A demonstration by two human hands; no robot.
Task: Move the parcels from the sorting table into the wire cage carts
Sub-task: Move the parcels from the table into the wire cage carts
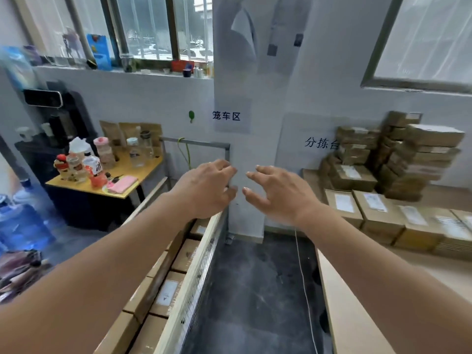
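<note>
Both arms reach forward at chest height, empty. My left hand (208, 186) hovers over the far end of the wire cage cart (199, 272), fingers spread and curled. My right hand (278, 192) hangs over the dark floor gap, fingers apart, holding nothing. Brown cardboard parcels (166, 290) with white labels lie packed inside the cart below my left forearm. On the sorting table (357, 315) at the right, more labelled parcels (378, 215) sit in rows, with a tall stack (419, 159) against the wall behind them.
A small yellow table (132, 175) with bottles, cups and a pink cloth stands left of the cart. Blue water jugs (20, 226) sit at the far left. A white pillar (245, 123) with a paper sign rises straight ahead. Dark floor (255, 290) separates cart and table.
</note>
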